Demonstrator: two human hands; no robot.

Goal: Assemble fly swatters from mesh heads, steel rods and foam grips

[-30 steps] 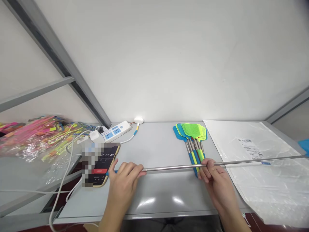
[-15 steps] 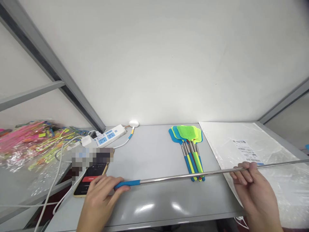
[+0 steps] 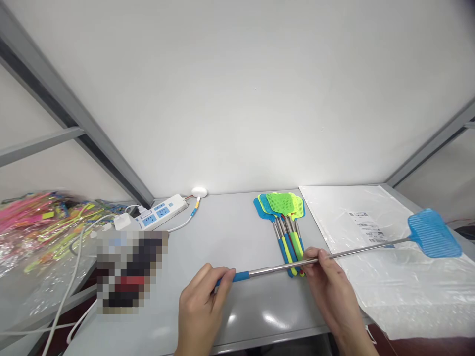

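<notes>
A telescopic fly swatter (image 3: 352, 252) spans the front of the desk, held between both hands. Its blue mesh head is at the far right, over the white bag, and its metal shaft is partly extended. My left hand (image 3: 206, 299) is closed round the blue handle. Farther along, my right hand (image 3: 328, 284) pinches the metal shaft between thumb and fingers. Behind the shaft lies a fanned stack of fly swatters (image 3: 280, 205) with blue, green and yellow heads and handles, heads toward the wall. The right hand partly covers their handle ends.
A white plastic mailing bag (image 3: 334, 217) with a label lies on the right of the grey desk (image 3: 218, 237). A power strip (image 3: 163, 213) with cables and a blurred-out phone (image 3: 139, 267) are at left. Bagged colourful items (image 3: 44, 222) sit beyond the desk's left edge.
My right hand has slid left toward the left hand, and the swatter looks shorter. Its blue head has come into view. My left hand has moved right, keeping hold of the handle.
</notes>
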